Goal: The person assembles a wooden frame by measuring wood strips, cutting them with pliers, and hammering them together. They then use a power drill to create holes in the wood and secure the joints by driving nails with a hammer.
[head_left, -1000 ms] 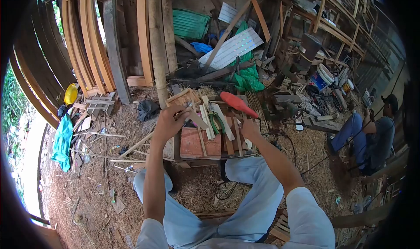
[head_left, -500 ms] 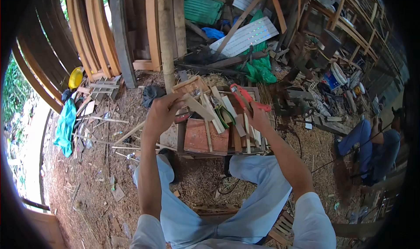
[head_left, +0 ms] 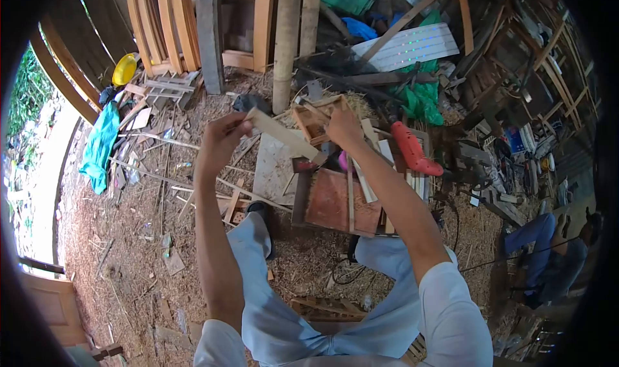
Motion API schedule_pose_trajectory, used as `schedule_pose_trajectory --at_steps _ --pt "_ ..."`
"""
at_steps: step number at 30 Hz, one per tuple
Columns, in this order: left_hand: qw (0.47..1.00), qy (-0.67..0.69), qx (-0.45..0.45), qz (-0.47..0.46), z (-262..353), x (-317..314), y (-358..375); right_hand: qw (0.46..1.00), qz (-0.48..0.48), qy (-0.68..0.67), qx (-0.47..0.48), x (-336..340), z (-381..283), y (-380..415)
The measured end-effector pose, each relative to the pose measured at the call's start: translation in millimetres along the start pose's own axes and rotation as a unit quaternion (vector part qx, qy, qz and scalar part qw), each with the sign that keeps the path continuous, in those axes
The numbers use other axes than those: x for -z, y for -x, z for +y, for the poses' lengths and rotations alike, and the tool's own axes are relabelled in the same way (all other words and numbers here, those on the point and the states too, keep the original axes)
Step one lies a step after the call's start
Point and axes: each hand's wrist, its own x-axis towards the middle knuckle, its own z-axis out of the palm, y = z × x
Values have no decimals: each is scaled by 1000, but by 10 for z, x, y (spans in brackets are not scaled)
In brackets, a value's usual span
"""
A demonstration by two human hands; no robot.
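Note:
My left hand (head_left: 224, 138) pinches the end of a flat, pale wooden strip (head_left: 284, 135), which slants down to the right over the low work table (head_left: 298, 206). My right hand (head_left: 345, 128) is closed at a small open wooden box (head_left: 308, 127), beside a thin handle-like piece; what its fingers grip is hidden. A red power tool (head_left: 416, 153) lies to the right of my right hand, untouched. Below my hands a reddish board (head_left: 335, 202) lies on the table, with narrow wooden strips beside it.
A bamboo post (head_left: 285, 51) stands behind the table. Wood scraps and shavings cover the ground. A teal bag (head_left: 100, 151) and a yellow bowl (head_left: 124, 69) are at left. Another person (head_left: 554, 257) sits at the far right. A cable lies near the table.
My right hand has let go of the red tool and moved left to the small box. My left hand still holds the strip. The camera view has shifted left.

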Motion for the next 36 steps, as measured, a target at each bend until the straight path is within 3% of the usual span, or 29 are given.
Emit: schedule_pose_trajectory --at_steps 2,4,6,9,12,13,15,19,22,25,32,36 --pt "999 25 -32 -25 -61 -62 -82 995 -49 -16 -87 81 -149 13" --pt "1000 -2 -3 -21 66 -130 -98 996 -39 1 -77 48 -142 -54" --pt "998 -18 -17 -64 48 -190 -152 994 -71 28 -77 82 -119 -90" --pt "996 -40 -49 -57 85 -308 -184 988 -95 22 -117 149 -160 -111" --pt "998 -10 -27 -53 241 -394 -129 987 -72 -2 -142 20 -139 -189" --pt "998 -11 -33 -52 254 -411 -135 987 -23 -29 -159 -31 -153 -177" --pt "990 -60 -98 -80 262 -450 -119 991 -4 -8 -136 -47 -109 -92" --pt "986 -93 -104 -87 459 -527 -10 997 19 12 -74 -17 -126 -37" --pt "981 -121 -127 -85 550 -564 38 998 -6 -2 -63 21 -68 -4" --pt "977 -113 -156 -91 624 -606 84 998 27 -13 -54 9 12 -50" --pt "974 -149 -129 -109 638 -583 94 997 21 -52 -59 -183 281 -404" --pt "972 -167 -126 -111 703 -591 117 982 -6 -174 -79 82 230 -345"
